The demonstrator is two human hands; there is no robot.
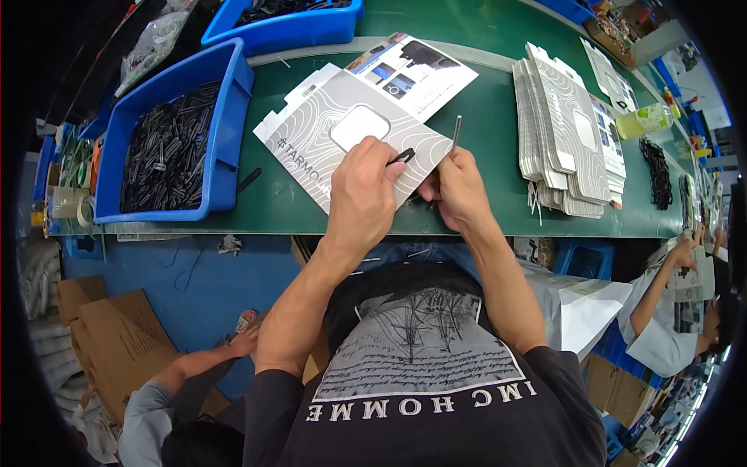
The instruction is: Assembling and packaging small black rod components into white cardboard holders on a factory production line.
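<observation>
A flat grey-and-white cardboard box [307,144] with wavy contour lines and a rounded white window lies slanted in front of me. My left hand [362,191] rests over its lower part, thumb and fingers closed on a small black plastic clip [401,156]. At the box's right corner, my right hand [464,189] is closed around a thin metal rod [457,128] that sticks up above the fist. Its fingertips are partly hidden, so I cannot tell whether they also grip the box. Another printed box [443,74] lies partly under the first one.
To the left stands a blue bin [243,101] full of black plastic pieces [167,152], with another blue bin [342,25] behind. A stack of flat boxes [556,132] is at right, near a bottle [646,121] and black strips [657,175]. Other people work on both sides.
</observation>
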